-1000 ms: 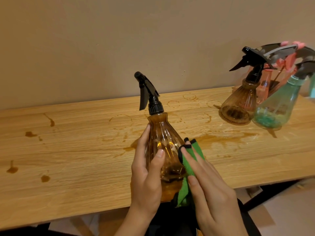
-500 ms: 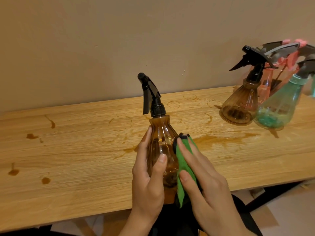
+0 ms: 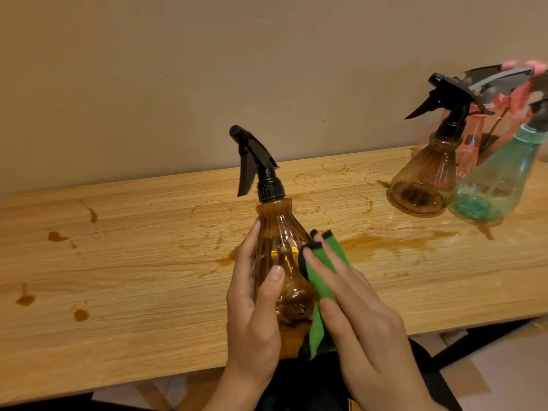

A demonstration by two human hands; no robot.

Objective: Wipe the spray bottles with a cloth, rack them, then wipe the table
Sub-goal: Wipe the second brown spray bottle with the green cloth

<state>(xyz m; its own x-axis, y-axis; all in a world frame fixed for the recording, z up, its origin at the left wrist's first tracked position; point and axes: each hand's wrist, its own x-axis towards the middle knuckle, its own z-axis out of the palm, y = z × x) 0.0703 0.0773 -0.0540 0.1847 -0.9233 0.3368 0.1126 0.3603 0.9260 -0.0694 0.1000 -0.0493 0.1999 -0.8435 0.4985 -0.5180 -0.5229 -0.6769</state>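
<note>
**Q:** What does the left hand hold?

**A:** The amber spray bottle, upright. The hand grips its ribbed body, thumb in front and fingers curled behind. The black trigger head points left. The bottle is at the centre of the view, above the near edge of the worktop.

**Q:** And the right hand?

**A:** Its fingers are extended and nearly straight. They flatten a green cloth with a black edge against the bottle's right flank. The lower end of the cloth hangs past the bottle's base.

**Q:** Where are the other bottles?

**A:** They are clustered and tilted at the far right of the worktop. A second amber bottle has a green bottle just beside it on the right. A pink bottle shows behind both. It cannot be told whether they hang from a support or rest on the surface.

**Q:** What is the condition of the surface?

**A:** It carries brown spills. A broad smear lies to the right of the held bottle, and faint ring marks lie toward the wall. Separate drops are scattered at the left.
</note>
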